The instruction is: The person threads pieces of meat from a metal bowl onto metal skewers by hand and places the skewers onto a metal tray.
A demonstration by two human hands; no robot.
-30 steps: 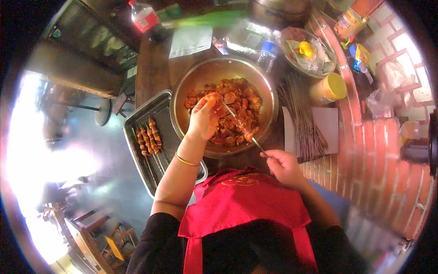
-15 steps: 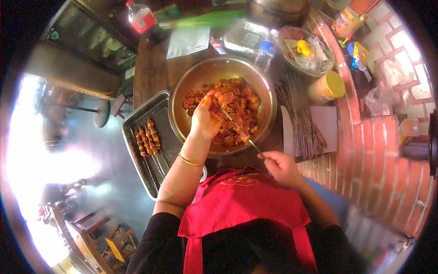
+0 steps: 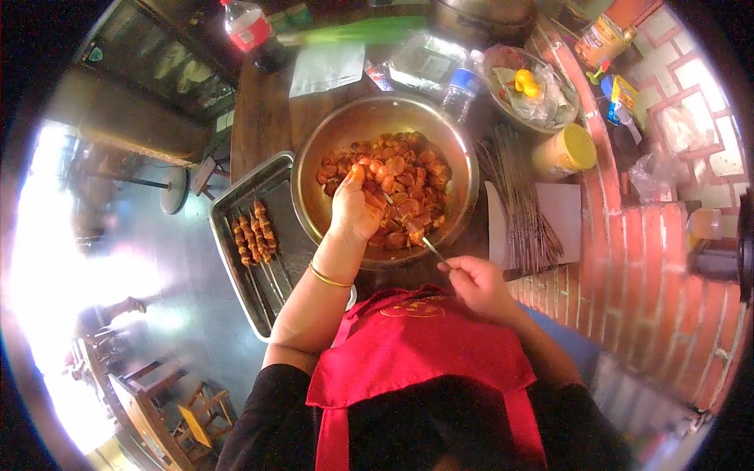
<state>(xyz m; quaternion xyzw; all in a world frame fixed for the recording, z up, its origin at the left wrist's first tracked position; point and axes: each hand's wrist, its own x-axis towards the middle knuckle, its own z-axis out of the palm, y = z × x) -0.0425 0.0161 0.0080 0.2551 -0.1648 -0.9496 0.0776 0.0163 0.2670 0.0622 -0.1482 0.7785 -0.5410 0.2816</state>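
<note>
A wide metal bowl (image 3: 306,196) holds many reddish, sauce-coated pieces of meat (image 3: 428,169). Over its left side is my left hand (image 3: 356,208), its fingers closed round a piece of meat beside the skewer's tip. My right hand (image 3: 477,284), at the bowl's near right edge, grips the lower end of a metal skewer (image 3: 433,250). Meat is threaded along the skewer's middle, and its tip points up and left toward my left fingers. To the left, several loaded meat skewers (image 3: 255,233) lie side by side in a metal tray (image 3: 228,290).
Bare skewers (image 3: 522,208) lie in a bundle on white paper at the right, near a yellow-lidded tub (image 3: 567,149). Behind the bowl are a water bottle (image 3: 462,88), a cola bottle (image 3: 247,30) and a basin (image 3: 565,114). A brick wall (image 3: 644,259) borders the right side.
My right hand has shifted slightly up and left with the skewer, and the meat on it sits a little farther left. The left hand has barely moved over the bowl.
</note>
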